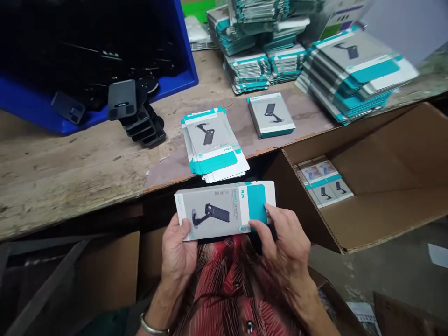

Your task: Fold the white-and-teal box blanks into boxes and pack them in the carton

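Between my hands, in front of the bench edge, is a grey, white and teal product box [217, 212] printed with a phone stand. My left hand [178, 249] grips its left end, thumb on the front face. Around the right end, where a white flap sticks out, my right hand [285, 238] has its thumb and fingers on the carton. Just beyond it, flat cartons [213, 140] lie in a small pile on the bench. A formed box [271, 114] rests to their right. Several black phone stands [122, 100] are stacked at the left.
A blue bin [191, 70] holding dark stands lies at the back left. Stacked flat cartons [248, 70] and a leaning pile [364, 74] fill the bench's back right. Below right, an open cardboard box [381, 214] contains packed boxes [324, 182].
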A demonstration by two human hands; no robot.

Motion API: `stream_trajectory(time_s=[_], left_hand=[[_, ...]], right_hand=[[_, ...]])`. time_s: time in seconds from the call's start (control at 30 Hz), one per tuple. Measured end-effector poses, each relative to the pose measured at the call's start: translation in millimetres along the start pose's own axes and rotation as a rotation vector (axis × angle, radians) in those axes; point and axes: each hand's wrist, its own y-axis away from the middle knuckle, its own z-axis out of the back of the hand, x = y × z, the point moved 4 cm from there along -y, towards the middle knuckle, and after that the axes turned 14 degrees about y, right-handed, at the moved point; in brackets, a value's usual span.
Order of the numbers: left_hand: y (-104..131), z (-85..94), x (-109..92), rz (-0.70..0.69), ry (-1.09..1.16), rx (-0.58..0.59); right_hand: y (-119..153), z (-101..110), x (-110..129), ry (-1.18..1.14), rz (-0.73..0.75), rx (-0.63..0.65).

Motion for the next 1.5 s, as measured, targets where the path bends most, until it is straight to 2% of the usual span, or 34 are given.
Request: stream_trajectory(time_s=[0.1,0.2,0.3,0.37,0.4,0.43,0.5,0.53,0.57,0.6,0.63,0.67,0.7,0.73,0.83,0.93,1.0,1.07,1.17,1.23,1.3,1.43,1.5], left_hand=[[10,0.2,33,0.134,0.091,0.041],[18,7.3,54,0.296,0.066,0.122],[18,22.7,65,0.449,-0.097,0.262],[14,32.9,65,0.497,-0.320,0.362],[10,36.9,59,0.451,-0.475,0.372],[5,38.8,50,0.342,-0.641,0.349],[-2,32.4,22,-0.021,-0.907,0.263],[-1,24.0,7,-0.222,-0.971,0.254],[2,13.3,-4,-0.388,-0.977,0.315],[8,2.3,-10,-0.485,-0.951,0.446],[14,-7.0,-12,-0.516,-0.898,0.603],[19,-13.1,-10,-0.486,-0.839,0.744],[24,-16.0,-6,-0.425,-0.776,0.840],[27,-15.9,-1,-0.353,-0.716,0.881],[32,-9.0,12,-0.235,-0.610,0.830],[31,-6.6,15,-0.271,-0.524,0.749],[28,-5.8,14,-0.266,-0.447,0.669],[24,-2.9,15,-0.208,-0.377,0.595],[20,4.5,19,-0.122,-0.292,0.531],[19,7.2,19,-0.116,-0.337,0.551],[21,6.2,20,-0.123,-0.484,0.605],[27,1.2,22,-0.116,-0.743,0.654],[29,-0.2,20,-0.242,-0.794,0.634]], right_hand=[[-13,-12,-8,0.193,-0.060,-0.028],[-24,-20,-26,0.199,-0.173,0.045],[-33,-24,-37,0.125,-0.223,0.185],[-41,-23,-39,0.009,-0.241,0.307],[-45,-23,-37,-0.056,-0.226,0.374],[-50,-21,-32,-0.108,-0.185,0.428],[-57,-17,-19,-0.159,-0.025,0.477],[-57,-15,-10,-0.169,0.080,0.480],[-55,-14,-1,-0.183,0.188,0.480],[-51,-13,8,-0.203,0.284,0.476],[-44,-13,16,-0.227,0.356,0.466],[-37,-13,22,-0.251,0.394,0.449],[-30,-13,27,-0.273,0.397,0.424],[-23,-13,29,-0.295,0.373,0.403],[-10,-11,31,-0.370,0.256,0.369],[-8,-3,30,-0.436,0.196,0.249],[-9,-2,28,-0.455,0.148,0.235],[-7,-8,25,-0.482,0.057,0.364],[-3,-21,20,-0.562,-0.171,0.609],[-1,-28,17,-0.634,-0.333,0.715],[1,-34,17,-0.725,-0.450,0.808],[2,-41,19,-0.775,-0.525,0.936],[1,-43,19,-0.735,-0.497,0.948]])
